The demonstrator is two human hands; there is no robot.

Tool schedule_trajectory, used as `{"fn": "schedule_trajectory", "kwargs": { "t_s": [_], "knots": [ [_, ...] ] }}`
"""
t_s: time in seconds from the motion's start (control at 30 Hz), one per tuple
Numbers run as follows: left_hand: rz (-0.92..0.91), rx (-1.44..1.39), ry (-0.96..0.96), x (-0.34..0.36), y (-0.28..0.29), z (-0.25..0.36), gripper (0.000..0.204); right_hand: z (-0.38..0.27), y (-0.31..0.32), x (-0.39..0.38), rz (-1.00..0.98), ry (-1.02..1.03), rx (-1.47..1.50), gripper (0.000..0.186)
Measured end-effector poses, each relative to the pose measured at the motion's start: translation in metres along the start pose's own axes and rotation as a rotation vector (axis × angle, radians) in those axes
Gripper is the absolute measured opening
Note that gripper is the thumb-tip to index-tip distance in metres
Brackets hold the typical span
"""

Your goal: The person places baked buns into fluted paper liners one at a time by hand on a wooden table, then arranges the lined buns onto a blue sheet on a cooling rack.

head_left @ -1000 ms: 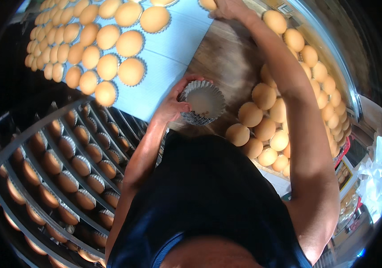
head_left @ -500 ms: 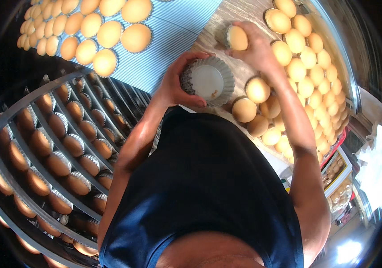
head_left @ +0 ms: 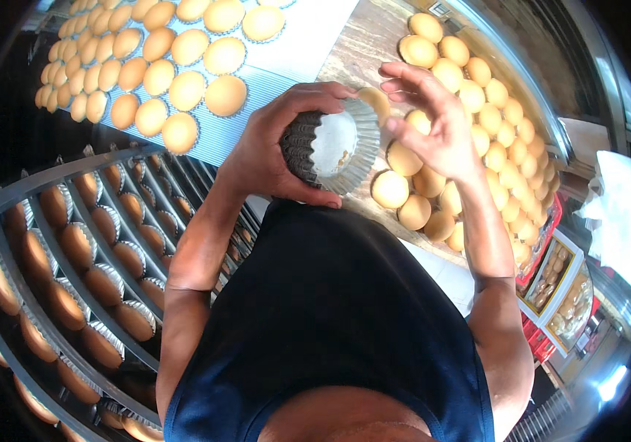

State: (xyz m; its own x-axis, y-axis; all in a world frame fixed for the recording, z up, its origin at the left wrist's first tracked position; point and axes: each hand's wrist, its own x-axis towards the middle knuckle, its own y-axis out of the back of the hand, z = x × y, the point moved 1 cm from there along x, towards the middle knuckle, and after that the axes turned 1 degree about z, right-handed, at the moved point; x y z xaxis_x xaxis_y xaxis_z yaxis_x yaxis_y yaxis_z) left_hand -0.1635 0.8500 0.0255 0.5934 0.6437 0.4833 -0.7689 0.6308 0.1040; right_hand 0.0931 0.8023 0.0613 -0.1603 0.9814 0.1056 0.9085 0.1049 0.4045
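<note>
My left hand [head_left: 264, 144] grips a stack of fluted metal tins [head_left: 330, 147], wrapped round its left side; pale residue with brown crumbs shows in the top one. Just right of the stack, my right hand [head_left: 430, 118] has its fingers apart and curved, holding nothing. A round golden cake [head_left: 373, 102] lies just beyond the stack, beside my right fingertips and partly hidden. More loose cakes [head_left: 389, 188] cover the right part of the brown marbled worktop [head_left: 356, 48]. At the upper left, cakes in fluted tins [head_left: 225, 95] stand in rows on a pale blue ribbed sheet [head_left: 301, 44].
A black metal rack [head_left: 28, 191] at the lower left holds rows of cakes in tins on their sides. At the right are a metal and glass edge [head_left: 537, 103], white crumpled material [head_left: 610, 214], a red crate [head_left: 537, 335] and a yellow-framed picture [head_left: 548, 283].
My left hand and the tins have moved nearer my body. My right hand came down from the blue sheet with a cake and has let go of it, fingers now apart.
</note>
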Motion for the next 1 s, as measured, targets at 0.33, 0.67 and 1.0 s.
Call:
{"fn": "schedule_trajectory", "kwargs": {
  "t_s": [0.33, 0.67, 1.0],
  "knots": [
    [-0.206, -0.045, -0.265, 0.022, -0.003, 0.043, 0.088, -0.064, -0.026, -0.042, 0.024, 0.008, -0.346, 0.084],
    [-0.313, -0.054, -0.274, -0.003, -0.019, 0.061, 0.087, -0.076, -0.056, -0.109, 0.283, -0.171, -0.157, 0.081],
    [-0.411, -0.151, -0.263, -0.01, -0.11, 0.089, 0.097, -0.06, -0.033, -0.202, 0.408, -0.032, -0.518, 0.087]
  ]
}}
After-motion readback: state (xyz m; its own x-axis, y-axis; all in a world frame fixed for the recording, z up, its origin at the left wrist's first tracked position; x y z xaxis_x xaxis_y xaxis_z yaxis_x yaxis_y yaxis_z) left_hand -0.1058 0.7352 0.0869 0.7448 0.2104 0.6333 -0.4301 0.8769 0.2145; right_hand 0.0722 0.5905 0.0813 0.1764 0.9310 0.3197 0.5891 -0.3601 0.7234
